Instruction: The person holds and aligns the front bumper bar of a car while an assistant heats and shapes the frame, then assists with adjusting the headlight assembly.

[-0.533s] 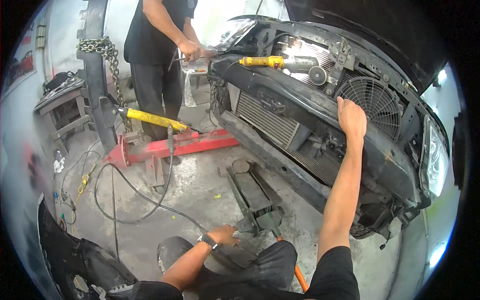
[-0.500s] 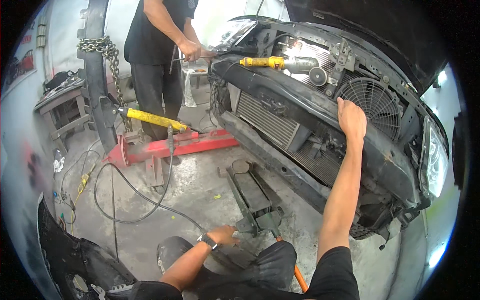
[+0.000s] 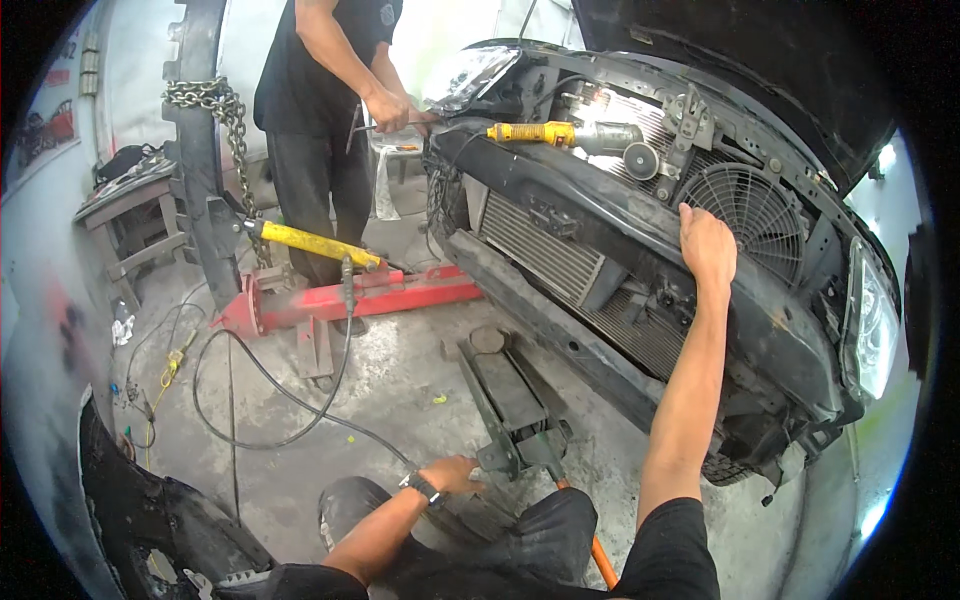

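Note:
My right hand (image 3: 708,245) rests on the upper edge of the black bumper beam (image 3: 595,190) of a car front, its fingers curled over the beam beside the radiator fan (image 3: 752,215). Low in front of me, my left hand (image 3: 450,477) is held over my knee with its fingers stretched out, holding nothing I can see. It is close to the rear of a floor jack (image 3: 508,395) with an orange handle (image 3: 603,562). A yellow and grey angle grinder (image 3: 540,133) lies across the top of the beam, its disc beside the hood latch.
A co-worker's hands (image 3: 388,112) hold a thin metal bar near the left headlight (image 3: 474,75). Behind stand a chained post (image 3: 197,150), a yellow hydraulic ram (image 3: 315,243) and a red steel beam (image 3: 375,295). A black hose (image 3: 262,372) loops over the floor. A dark panel (image 3: 140,505) is lower left.
The whole view has shifted slightly, with the scene a little further right. Both my hands keep their places. The co-worker's hands and bar have moved only slightly.

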### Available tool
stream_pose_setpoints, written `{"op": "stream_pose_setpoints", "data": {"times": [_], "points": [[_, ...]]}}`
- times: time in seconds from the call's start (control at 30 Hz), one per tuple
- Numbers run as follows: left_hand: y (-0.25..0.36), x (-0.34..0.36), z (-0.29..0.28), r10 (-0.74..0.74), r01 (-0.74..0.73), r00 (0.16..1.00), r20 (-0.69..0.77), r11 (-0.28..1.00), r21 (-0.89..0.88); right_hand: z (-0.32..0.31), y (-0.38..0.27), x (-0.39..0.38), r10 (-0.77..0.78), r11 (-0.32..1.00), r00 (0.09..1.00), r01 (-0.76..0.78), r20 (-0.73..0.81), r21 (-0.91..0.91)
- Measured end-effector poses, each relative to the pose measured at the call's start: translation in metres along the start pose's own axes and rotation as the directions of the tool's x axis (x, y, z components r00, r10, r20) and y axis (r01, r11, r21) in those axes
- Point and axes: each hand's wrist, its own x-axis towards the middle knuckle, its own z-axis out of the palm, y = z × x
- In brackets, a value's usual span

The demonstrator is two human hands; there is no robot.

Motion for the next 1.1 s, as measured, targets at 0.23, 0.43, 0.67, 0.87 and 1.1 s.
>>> {"op": "stream_pose_setpoints", "data": {"times": [0.23, 0.43, 0.67, 0.87, 1.1], "points": [[0.007, -0.007, -0.005, -0.019, 0.019, 1.0, -0.011, 0.999, -0.035, 0.007, 0.004, 0.0, -0.035, 0.999, 0.999, 0.035, -0.026, 0.008], [0.021, -0.014, -0.019, -0.085, 0.089, 0.995, 0.057, 0.994, -0.069, 0.005, 0.003, -0.002, -0.06, 0.998, 0.997, 0.061, -0.051, 0.008], [0.002, -0.003, 0.0, -0.009, 0.009, 1.0, -0.009, 1.0, -0.004, 0.004, 0.001, -0.001, -0.045, 0.999, 0.999, 0.044, -0.019, -0.016], [-0.003, -0.001, 0.003, -0.027, 0.027, 1.0, 0.017, 1.0, -0.006, 0.002, -0.002, -0.001, -0.014, 1.0, 1.0, 0.014, 0.005, 0.004], [0.005, -0.003, -0.004, -0.057, 0.057, 0.997, 0.051, 0.998, 0.007, 0.001, -0.001, -0.001, -0.009, 1.0, 1.0, 0.009, 0.008, 0.005]]}}
